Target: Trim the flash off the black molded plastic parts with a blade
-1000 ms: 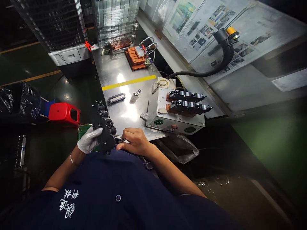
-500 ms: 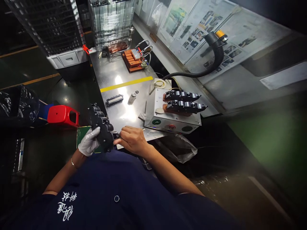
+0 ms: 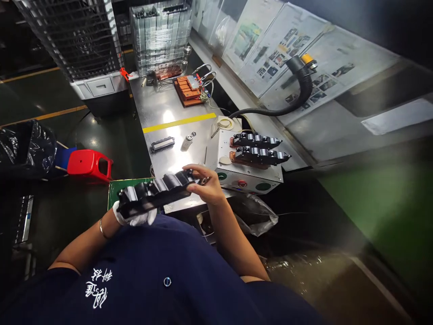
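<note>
I hold a long black part (image 3: 154, 194) with a row of shiny rounded sections crosswise in front of my body. My left hand (image 3: 145, 218), in a white glove, supports its left end from below, with most of the fingers hidden behind it. My bare right hand (image 3: 210, 186) grips the right end between thumb and fingers. Two similar black parts (image 3: 262, 155) lie side by side on copper-coloured seats on a white box (image 3: 221, 145). Another such part (image 3: 163, 144), smaller in view, rests on the metal table (image 3: 155, 169) beside a small pale cylinder (image 3: 187, 142).
The box has a red button (image 3: 242, 183) on its front. A black flexible hose (image 3: 302, 85) arches behind it. Farther back are an orange fixture (image 3: 189, 92) and stacked clear trays (image 3: 160, 40). A red stool (image 3: 88, 163) stands left; a plastic bag (image 3: 260, 216) hangs below the table.
The black part has turned from steeply upright to nearly level, its rounded sections now facing up. My right hand has moved right and up with its end; my left hand is now beneath it.
</note>
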{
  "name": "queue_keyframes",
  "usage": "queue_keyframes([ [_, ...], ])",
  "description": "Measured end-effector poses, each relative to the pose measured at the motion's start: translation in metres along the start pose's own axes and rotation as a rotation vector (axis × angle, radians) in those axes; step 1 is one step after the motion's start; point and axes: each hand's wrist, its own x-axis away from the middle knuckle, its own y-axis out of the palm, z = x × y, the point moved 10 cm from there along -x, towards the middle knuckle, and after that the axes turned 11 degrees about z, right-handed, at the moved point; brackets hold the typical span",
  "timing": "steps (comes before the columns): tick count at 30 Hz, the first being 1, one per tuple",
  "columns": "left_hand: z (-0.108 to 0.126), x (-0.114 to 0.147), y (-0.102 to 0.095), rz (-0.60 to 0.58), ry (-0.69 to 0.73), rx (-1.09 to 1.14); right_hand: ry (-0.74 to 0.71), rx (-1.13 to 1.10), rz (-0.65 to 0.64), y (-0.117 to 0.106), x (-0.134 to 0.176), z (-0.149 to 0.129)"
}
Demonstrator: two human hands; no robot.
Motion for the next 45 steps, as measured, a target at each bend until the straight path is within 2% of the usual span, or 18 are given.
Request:
queue_keyframes([
  [3,0.011,0.014,0.023,-0.16,0.062,-0.017,0.078,-0.094,0.302,-0.017,0.005,0.018],
  [5,0.025,0.023,0.039,-0.216,0.193,0.011,0.126,-0.085,0.398,-0.012,0.013,0.028],
  [7,0.033,0.025,0.04,-0.134,0.308,0.084,0.19,-0.058,0.325,0.008,0.018,0.037],
  [10,0.03,0.019,0.03,0.026,0.342,0.227,0.283,-0.072,0.122,0.035,0.025,0.043],
  [12,0.026,0.016,0.029,0.041,0.325,0.288,0.277,-0.06,0.099,0.035,0.026,0.039],
  [16,0.018,0.012,0.03,0.066,0.262,0.39,0.161,0.041,0.121,0.03,0.024,0.025],
  [19,0.003,0.006,0.035,0.104,0.122,0.471,0.131,0.022,0.108,0.034,0.025,0.028],
  [21,-0.004,0.003,0.037,0.111,0.049,0.497,0.11,0.073,0.105,0.029,0.025,0.032],
  [24,-0.003,0.003,0.031,0.1,0.025,0.447,0.018,0.489,0.15,0.0,0.021,0.03],
  [26,0.002,0.007,0.024,0.072,0.059,0.352,-0.05,0.815,0.184,-0.02,0.018,0.021],
  [27,0.005,0.009,0.022,0.045,0.082,0.294,-0.091,0.913,0.17,-0.023,0.018,0.014],
  [29,0.01,0.014,0.024,-0.03,0.121,0.181,-0.211,0.935,0.047,-0.01,0.021,-0.004],
  [33,0.008,0.023,0.04,-0.185,0.114,0.037,-0.548,0.749,-0.35,0.052,0.048,-0.045],
  [35,0.006,0.025,0.047,-0.213,0.114,0.016,-0.683,0.765,-0.42,0.069,0.058,-0.057],
  [38,0.003,0.022,0.049,-0.212,0.13,0.051,-0.773,0.842,-0.331,0.07,0.056,-0.06],
  [42,-0.001,0.013,0.039,-0.116,0.132,0.156,-0.843,0.873,-0.147,0.059,0.048,-0.061],
  [45,-0.003,0.01,0.035,-0.04,0.125,0.232,-0.872,0.897,-0.122,0.061,0.047,-0.059],
])
